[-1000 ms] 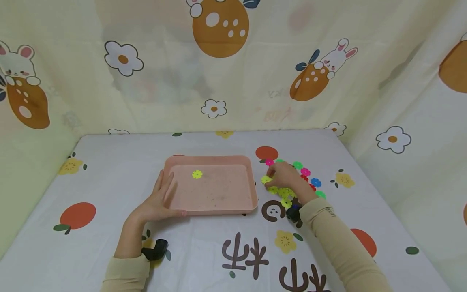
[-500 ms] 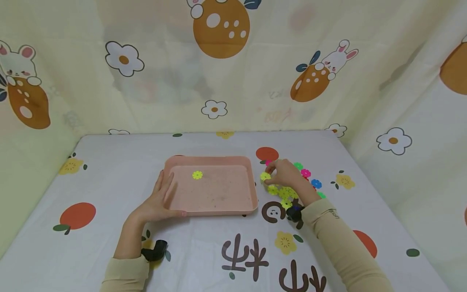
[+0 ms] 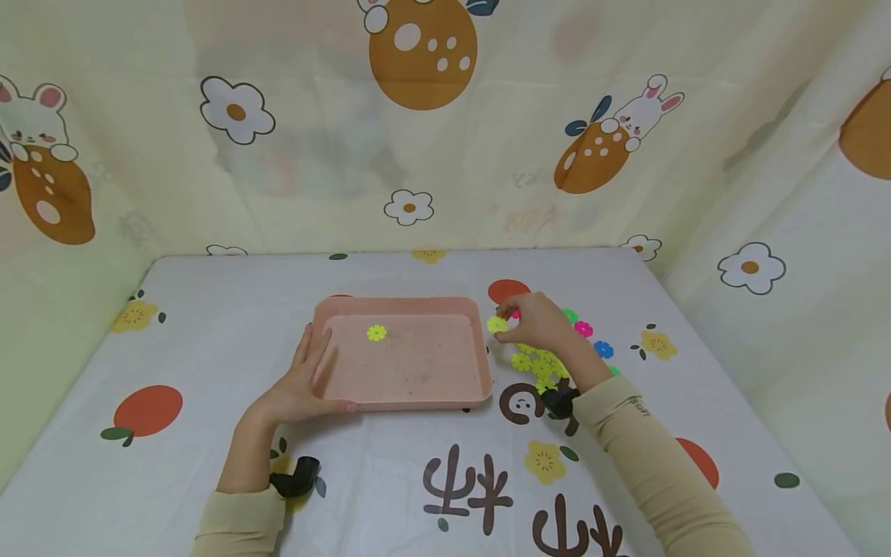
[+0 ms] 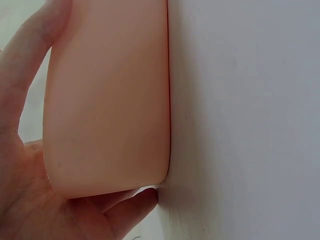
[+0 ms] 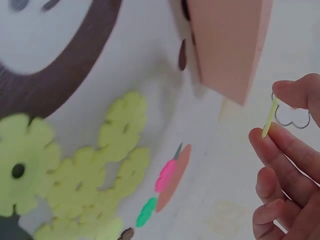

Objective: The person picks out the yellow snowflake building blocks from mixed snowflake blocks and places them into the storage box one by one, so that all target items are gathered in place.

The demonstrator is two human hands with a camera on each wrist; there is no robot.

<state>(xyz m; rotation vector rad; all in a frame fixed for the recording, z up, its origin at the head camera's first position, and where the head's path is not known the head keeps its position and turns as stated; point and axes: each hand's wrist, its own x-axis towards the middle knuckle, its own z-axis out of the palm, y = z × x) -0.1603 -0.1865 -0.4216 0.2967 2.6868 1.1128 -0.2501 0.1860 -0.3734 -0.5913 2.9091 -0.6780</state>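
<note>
In the head view the left hand [image 3: 295,391] spreads nearly straight fingers along the pink tray [image 3: 418,360], apparently steadying it, 1 yellow flower [image 3: 377,333] inside; the left wrist view shows them bracing its outer walls; in the right wrist view the right hand [image 5: 300,175] pinches another flower [image 5: 270,117] beside the tray, fingertips likely suiting its thinness.

A yellow flower [image 3: 496,324] seems raised beside the pink tray [image 3: 431,360].

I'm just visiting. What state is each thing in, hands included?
Pink tray: flat, open side up
Flower in the tray: yellow, lying flat
Left hand: spread against the tray's corner
Held flower: yellow, off the table
Right hand: pinching that flower
Yellow flowers: bunched, overlapping
Blue flower: loose
Pink flowers: loose
Green flowers: loose
</note>
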